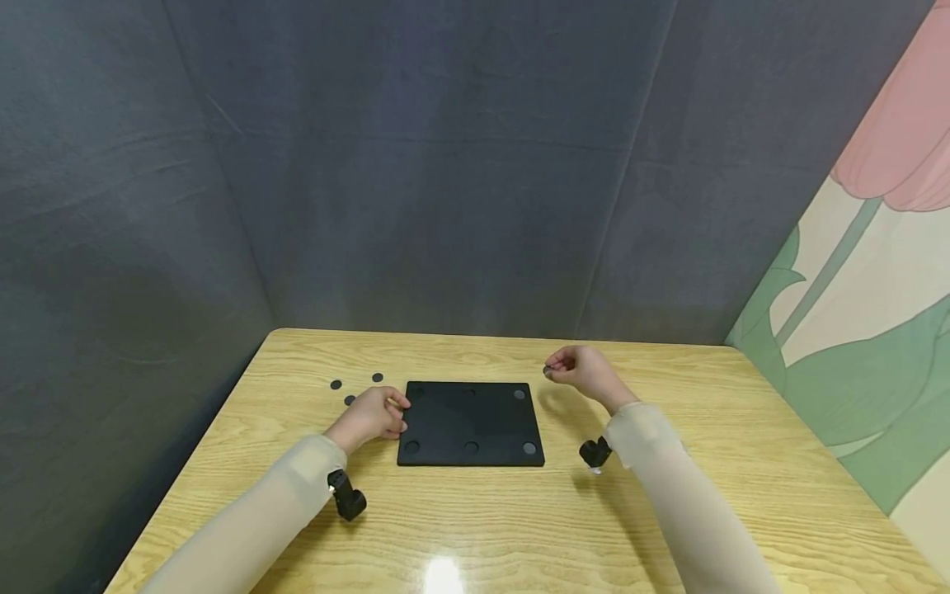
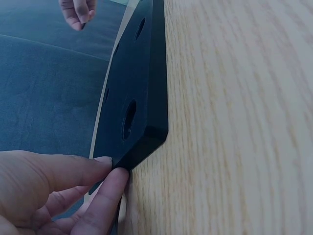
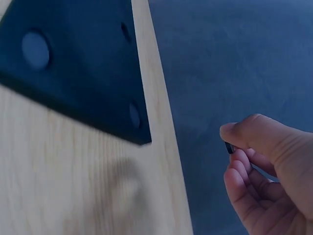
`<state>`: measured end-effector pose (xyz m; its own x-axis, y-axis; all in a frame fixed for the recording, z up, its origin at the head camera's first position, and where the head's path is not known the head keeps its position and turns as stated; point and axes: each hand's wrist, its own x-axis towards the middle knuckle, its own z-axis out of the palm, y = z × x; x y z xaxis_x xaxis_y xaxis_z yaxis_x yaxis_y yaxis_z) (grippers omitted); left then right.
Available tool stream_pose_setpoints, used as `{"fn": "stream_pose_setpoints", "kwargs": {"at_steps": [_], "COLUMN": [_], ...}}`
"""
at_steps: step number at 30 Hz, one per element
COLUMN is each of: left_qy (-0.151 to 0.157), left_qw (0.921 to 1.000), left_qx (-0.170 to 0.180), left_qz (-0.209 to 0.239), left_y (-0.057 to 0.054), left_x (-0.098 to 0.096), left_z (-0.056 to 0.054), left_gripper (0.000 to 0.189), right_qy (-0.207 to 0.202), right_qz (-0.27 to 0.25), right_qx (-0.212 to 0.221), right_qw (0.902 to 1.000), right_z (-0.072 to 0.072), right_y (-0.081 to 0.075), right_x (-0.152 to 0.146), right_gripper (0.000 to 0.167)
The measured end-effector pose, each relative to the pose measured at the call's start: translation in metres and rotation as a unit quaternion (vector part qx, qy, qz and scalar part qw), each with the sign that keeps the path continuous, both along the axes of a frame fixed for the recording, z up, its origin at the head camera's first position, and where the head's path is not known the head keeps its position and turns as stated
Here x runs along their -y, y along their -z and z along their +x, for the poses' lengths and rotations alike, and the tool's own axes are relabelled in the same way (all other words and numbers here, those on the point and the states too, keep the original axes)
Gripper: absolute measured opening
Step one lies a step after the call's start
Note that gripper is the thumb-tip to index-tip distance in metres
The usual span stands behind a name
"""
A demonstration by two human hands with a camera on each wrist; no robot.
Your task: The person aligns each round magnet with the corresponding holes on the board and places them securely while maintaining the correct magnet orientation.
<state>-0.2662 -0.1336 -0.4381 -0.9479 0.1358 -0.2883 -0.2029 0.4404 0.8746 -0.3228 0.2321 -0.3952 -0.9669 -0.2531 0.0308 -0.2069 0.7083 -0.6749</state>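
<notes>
A black rectangular board (image 1: 469, 421) with round recesses lies flat on the table. Its two right-hand recesses hold grey discs (image 1: 529, 448); the left and middle ones look dark and bare. At the board's left edge, my left hand (image 1: 377, 413) pinches the rim between thumb and finger, seen closely in the left wrist view. Raised above the table just past the board's right far corner, my right hand (image 1: 585, 373) holds a small thin dark disc (image 3: 229, 147) between thumb and fingertips. Beyond the left hand lie loose dark discs (image 1: 378, 377), one partly covered by that hand.
The wooden table (image 1: 475, 528) extends around the board on all sides. A dark grey curtain (image 1: 445, 181) hangs behind its far edge and along the left. To the right stands a wall (image 1: 861, 330) with a painted flower. Each forearm carries a small black camera (image 1: 349, 497).
</notes>
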Motion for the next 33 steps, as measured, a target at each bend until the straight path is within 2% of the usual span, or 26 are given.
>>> {"fn": "stream_pose_setpoints", "kwargs": {"at_steps": [5,18,27,33], "left_qy": [0.002,0.007,-0.002,-0.001], "left_qw": [1.0,1.0,1.0,1.0], "left_qx": [0.0,0.003,0.004,0.001], "left_qz": [-0.003,-0.001,0.0,-0.004], "left_y": [0.0,-0.002,0.0,0.001], "left_x": [0.0,0.001,0.0,0.0], "left_z": [-0.001,0.0,-0.001,-0.001], "left_gripper": [0.031,0.03,0.031,0.032], "right_qy": [-0.024,-0.09,-0.146,-0.163], "right_qz": [0.001,-0.025,-0.029,-0.027], "right_qx": [-0.014,-0.013,-0.001,0.014], "right_qw": [0.9996,0.9956,0.9888,0.9862], "right_z": [0.006,0.029,0.048,0.057], "right_y": [-0.006,-0.014,-0.008,0.001], "right_x": [0.017,0.056,0.076,0.085], "right_gripper": [0.014,0.013,0.012,0.011]}}
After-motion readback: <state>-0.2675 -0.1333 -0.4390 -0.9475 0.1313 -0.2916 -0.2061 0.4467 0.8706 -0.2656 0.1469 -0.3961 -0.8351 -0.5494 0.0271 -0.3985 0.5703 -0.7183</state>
